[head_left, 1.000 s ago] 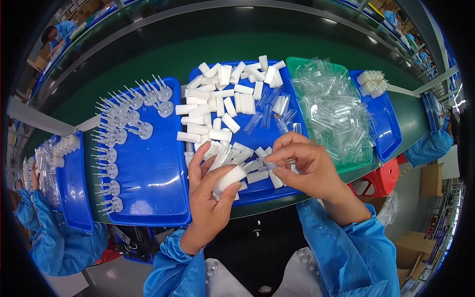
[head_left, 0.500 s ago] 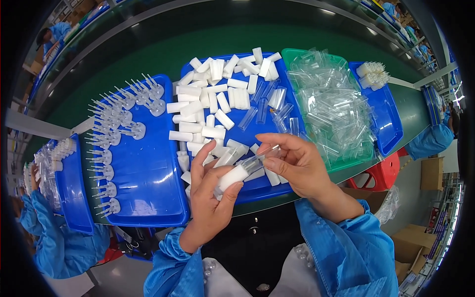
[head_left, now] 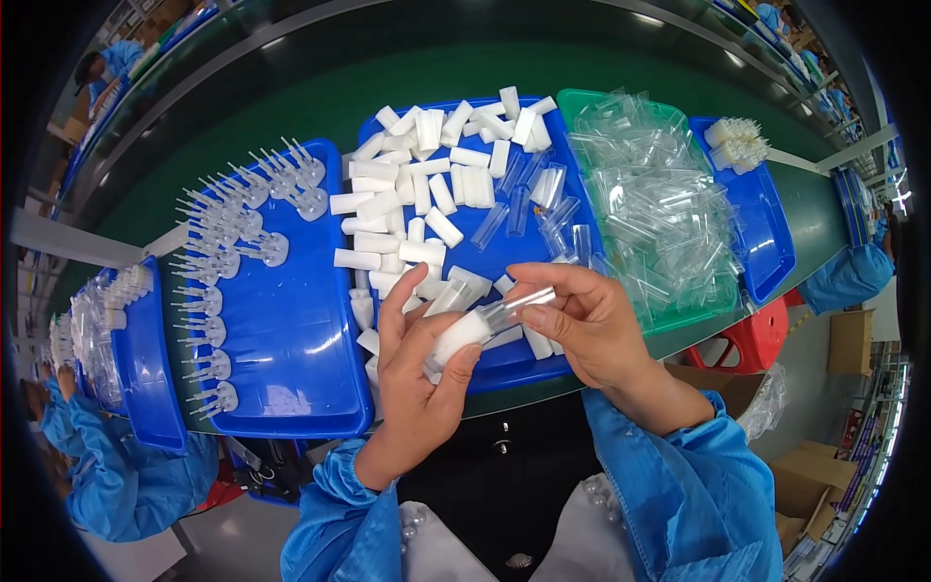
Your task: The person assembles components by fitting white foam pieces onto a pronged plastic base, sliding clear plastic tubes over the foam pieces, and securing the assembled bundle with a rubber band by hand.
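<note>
My left hand [head_left: 417,373] is closed around a white foam cylinder [head_left: 460,337], thumb below and fingers above. Between the thumb and fingers of my right hand [head_left: 582,320] is a clear plastic tube [head_left: 522,307]. Tube and cylinder meet end to end, in line and tilted; whether the foam reaches inside the tube I cannot tell. Both hands are above the front of a blue tray [head_left: 470,380]. Many loose white foam cylinders [head_left: 375,242] lie in it, and several clear tubes [head_left: 518,211] are on its right side.
To the left, a blue tray [head_left: 291,378] carries rows of clear discs with upright pins [head_left: 218,330]. A green tray [head_left: 698,308] heaped with clear tubes stands at the right, beside another blue tray [head_left: 766,233] with bristly white pieces. Co-workers in blue sleeves are on both sides; a red stool [head_left: 756,339] is at right.
The white cylinder and the clear tube have shifted slightly up and to the right, turning a little between my fingers. Both hands keep their grip. The trays appear slightly higher in view.
</note>
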`<act>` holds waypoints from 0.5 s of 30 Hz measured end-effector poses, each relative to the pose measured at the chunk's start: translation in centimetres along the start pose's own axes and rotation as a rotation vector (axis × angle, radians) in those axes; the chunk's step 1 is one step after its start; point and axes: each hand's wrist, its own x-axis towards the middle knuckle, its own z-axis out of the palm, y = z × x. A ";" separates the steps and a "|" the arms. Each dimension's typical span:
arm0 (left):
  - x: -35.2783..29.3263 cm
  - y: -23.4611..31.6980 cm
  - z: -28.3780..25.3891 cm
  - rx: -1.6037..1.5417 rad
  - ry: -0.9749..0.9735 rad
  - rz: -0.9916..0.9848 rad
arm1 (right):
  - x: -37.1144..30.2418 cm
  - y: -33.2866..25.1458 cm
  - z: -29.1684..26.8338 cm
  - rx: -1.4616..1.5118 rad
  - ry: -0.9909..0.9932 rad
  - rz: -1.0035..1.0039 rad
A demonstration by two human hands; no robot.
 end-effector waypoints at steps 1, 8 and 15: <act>0.0 0.1 0.0 0.002 0.002 -0.001 | 0.0 -0.1 0.1 0.001 -0.003 0.001; 0.0 0.3 0.2 0.005 0.022 -0.022 | -0.3 0.0 0.5 -0.164 0.025 -0.096; -0.1 -0.3 0.3 -0.047 0.081 0.028 | -0.8 0.5 0.9 -0.191 0.036 -0.122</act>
